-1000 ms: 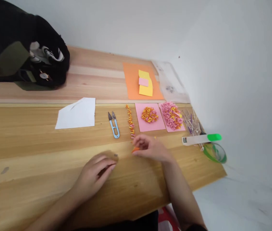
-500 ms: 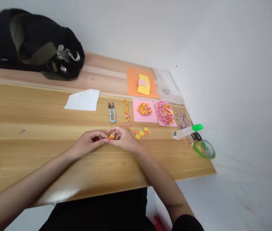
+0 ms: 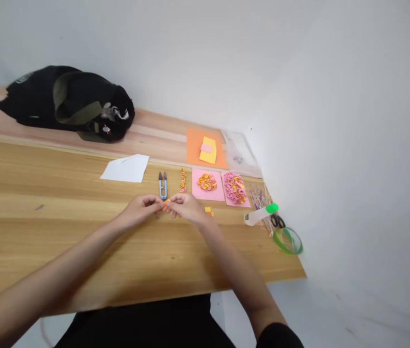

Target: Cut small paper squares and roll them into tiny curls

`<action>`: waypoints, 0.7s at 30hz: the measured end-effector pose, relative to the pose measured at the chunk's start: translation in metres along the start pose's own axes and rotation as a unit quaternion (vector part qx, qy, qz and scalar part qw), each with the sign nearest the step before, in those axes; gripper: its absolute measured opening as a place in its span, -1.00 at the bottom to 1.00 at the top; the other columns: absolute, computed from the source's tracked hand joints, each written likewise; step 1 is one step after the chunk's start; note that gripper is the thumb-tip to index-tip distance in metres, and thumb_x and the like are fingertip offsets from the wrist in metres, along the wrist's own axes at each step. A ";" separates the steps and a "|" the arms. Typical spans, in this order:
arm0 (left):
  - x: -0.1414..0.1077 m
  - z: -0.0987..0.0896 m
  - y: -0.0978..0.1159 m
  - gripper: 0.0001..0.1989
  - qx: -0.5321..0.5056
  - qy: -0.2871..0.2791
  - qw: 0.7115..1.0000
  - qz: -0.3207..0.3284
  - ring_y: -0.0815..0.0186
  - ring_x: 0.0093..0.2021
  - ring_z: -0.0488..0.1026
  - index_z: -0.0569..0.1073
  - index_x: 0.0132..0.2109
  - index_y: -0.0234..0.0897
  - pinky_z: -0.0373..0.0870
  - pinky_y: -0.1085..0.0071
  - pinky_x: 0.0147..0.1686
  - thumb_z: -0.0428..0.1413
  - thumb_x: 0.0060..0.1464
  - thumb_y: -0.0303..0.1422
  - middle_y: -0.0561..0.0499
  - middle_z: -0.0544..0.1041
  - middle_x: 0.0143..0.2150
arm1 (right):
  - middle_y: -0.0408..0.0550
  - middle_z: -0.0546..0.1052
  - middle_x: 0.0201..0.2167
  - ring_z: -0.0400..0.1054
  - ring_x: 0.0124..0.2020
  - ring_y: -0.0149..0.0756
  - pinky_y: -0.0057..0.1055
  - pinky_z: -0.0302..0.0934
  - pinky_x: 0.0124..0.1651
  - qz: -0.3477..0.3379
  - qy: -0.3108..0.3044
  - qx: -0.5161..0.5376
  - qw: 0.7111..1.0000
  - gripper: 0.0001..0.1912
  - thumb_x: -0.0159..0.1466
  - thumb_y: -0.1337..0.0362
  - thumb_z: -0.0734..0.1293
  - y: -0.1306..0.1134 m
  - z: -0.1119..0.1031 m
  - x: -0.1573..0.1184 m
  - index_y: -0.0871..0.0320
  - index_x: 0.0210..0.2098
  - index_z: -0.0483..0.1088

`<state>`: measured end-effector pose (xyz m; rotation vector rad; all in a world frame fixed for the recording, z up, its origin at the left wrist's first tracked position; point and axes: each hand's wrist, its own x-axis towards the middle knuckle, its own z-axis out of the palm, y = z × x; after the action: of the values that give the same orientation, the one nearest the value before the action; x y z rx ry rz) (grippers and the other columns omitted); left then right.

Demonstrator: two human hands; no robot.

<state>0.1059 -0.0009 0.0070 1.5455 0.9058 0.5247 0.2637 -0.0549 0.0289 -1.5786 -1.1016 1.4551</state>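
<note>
Near the middle of the wooden table (image 3: 81, 251), my left hand (image 3: 141, 209) pinches a small orange and yellow paper piece (image 3: 166, 204) from the left. From the right, my right hand (image 3: 186, 208) pinches the same piece, its fingers almost meeting the left ones. Just beyond my hands lie blue thread snips (image 3: 163, 185) with their blades pointing away, and beside them a row of small orange and pink curled bits (image 3: 183, 180). Right of my right hand are small yellow and orange paper pieces (image 3: 209, 211), partly hidden by it.
Two pink sheets (image 3: 220, 194) carry heaps of curled bits. Behind them is an orange sheet (image 3: 192, 145) with smaller papers. A white sheet (image 3: 125, 169), black bag (image 3: 81, 101), green-capped bottle (image 3: 259, 215), sticks, scissors (image 3: 278, 221) and green tape roll (image 3: 287, 241) also lie around.
The view has shifted, so the table's things appear lower and mostly further left. My hands have lifted slightly, and the paper piece is turned between my fingertips. My right hand covers more of the loose pieces.
</note>
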 end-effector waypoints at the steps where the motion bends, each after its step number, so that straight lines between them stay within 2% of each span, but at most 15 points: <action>1: 0.003 0.001 0.000 -0.63 -0.001 0.012 1.000 0.004 0.36 -0.50 0.30 0.49 -0.51 -0.28 0.22 0.45 -0.44 0.19 -0.22 -0.03 0.06 0.44 -0.56 | -0.25 0.43 -0.59 0.23 -0.65 -0.57 -0.57 0.15 -0.50 0.001 0.012 -0.003 1.000 -0.78 0.26 0.49 0.29 -0.001 -0.001 0.002 0.21 -0.52 0.36; 4: 0.007 0.000 -0.006 -0.64 -0.026 0.049 0.998 0.003 0.37 -0.51 0.29 0.49 -0.47 -0.27 0.20 0.46 -0.47 0.20 -0.21 -0.03 0.08 0.41 -0.57 | -0.23 0.43 -0.57 0.25 -0.62 -0.55 -0.55 0.19 -0.46 0.004 0.029 -0.029 0.999 -0.79 0.27 0.43 0.28 0.000 -0.001 0.015 0.20 -0.51 0.35; 7: 0.008 -0.006 -0.017 -0.67 -0.123 0.078 0.989 -0.003 0.39 -0.51 0.29 0.47 -0.49 -0.28 0.21 0.49 -0.48 0.29 -0.24 -0.10 0.09 0.41 -0.56 | -0.12 0.53 -0.43 0.40 -0.44 -0.42 -0.46 0.28 -0.30 -0.032 0.069 -0.138 0.988 -0.86 0.30 0.29 0.28 -0.002 0.002 0.035 0.17 -0.38 0.41; 8: 0.009 -0.008 -0.021 -0.68 -0.172 0.090 0.981 -0.005 0.41 -0.50 0.30 0.48 -0.48 -0.29 0.22 0.51 -0.48 0.32 -0.25 -0.14 0.09 0.43 -0.55 | -0.07 0.55 -0.34 0.44 -0.32 -0.35 -0.41 0.30 -0.19 -0.053 0.095 -0.194 0.975 -0.89 0.28 0.26 0.30 -0.004 0.004 0.042 0.17 -0.31 0.42; 10: 0.010 -0.013 -0.030 -0.70 -0.265 0.092 0.960 -0.019 0.43 -0.50 0.32 0.51 -0.47 -0.31 0.27 0.52 -0.46 0.38 -0.31 -0.22 0.06 0.47 -0.52 | 0.05 0.55 -0.15 0.43 -0.10 -0.20 -0.29 0.29 -0.03 -0.075 0.115 -0.322 0.937 -0.79 0.23 0.24 0.34 -0.013 0.012 0.055 0.17 -0.16 0.41; 12: 0.012 -0.017 -0.036 -0.72 -0.332 0.075 0.940 -0.031 0.44 -0.50 0.33 0.53 -0.46 -0.33 0.30 0.52 -0.45 0.42 -0.35 -0.31 0.05 0.48 -0.51 | 0.20 0.48 0.01 0.39 0.02 -0.07 -0.20 0.28 0.02 -0.063 0.099 -0.421 0.900 -0.61 0.19 0.29 0.37 -0.024 0.022 0.068 0.23 0.00 0.34; 13: 0.013 -0.018 -0.038 -0.73 -0.355 0.063 0.932 -0.037 0.44 -0.50 0.33 0.54 -0.47 -0.33 0.31 0.52 -0.45 0.42 -0.36 -0.34 0.05 0.48 -0.52 | 0.26 0.44 0.07 0.38 0.04 -0.03 -0.16 0.29 0.01 -0.033 0.089 -0.453 0.887 -0.53 0.17 0.31 0.37 -0.029 0.028 0.074 0.25 0.06 0.30; 16: 0.014 -0.021 -0.039 -0.76 -0.400 0.027 0.915 -0.047 0.46 -0.49 0.33 0.55 -0.49 -0.34 0.33 0.54 -0.42 0.43 -0.35 -0.38 0.07 0.44 -0.56 | 0.29 0.46 0.05 0.40 0.04 0.04 -0.09 0.32 -0.04 0.052 0.069 -0.488 0.868 -0.58 0.22 0.37 0.29 -0.037 0.039 0.087 0.23 0.08 0.28; 18: 0.014 -0.021 -0.037 -0.79 -0.417 0.009 0.908 -0.047 0.47 -0.49 0.32 0.55 -0.49 -0.34 0.32 0.55 -0.42 0.41 -0.32 -0.39 0.07 0.43 -0.57 | 0.27 0.50 0.00 0.42 0.01 0.06 -0.09 0.33 -0.06 0.061 0.056 -0.486 0.870 -0.58 0.19 0.36 0.33 -0.038 0.041 0.090 0.22 0.05 0.30; 21: 0.013 -0.022 -0.036 -0.82 -0.430 0.000 0.902 -0.041 0.48 -0.49 0.32 0.55 -0.48 -0.35 0.30 0.57 -0.44 0.38 -0.30 -0.41 0.06 0.44 -0.55 | 0.26 0.50 -0.02 0.42 0.01 0.10 -0.13 0.32 -0.06 0.047 0.043 -0.477 0.877 -0.46 0.06 0.31 0.45 -0.038 0.036 0.081 0.23 0.02 0.29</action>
<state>0.0879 0.0225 -0.0255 0.6969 0.5967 0.7354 0.2235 0.0329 0.0289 -2.3373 -1.8652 0.8768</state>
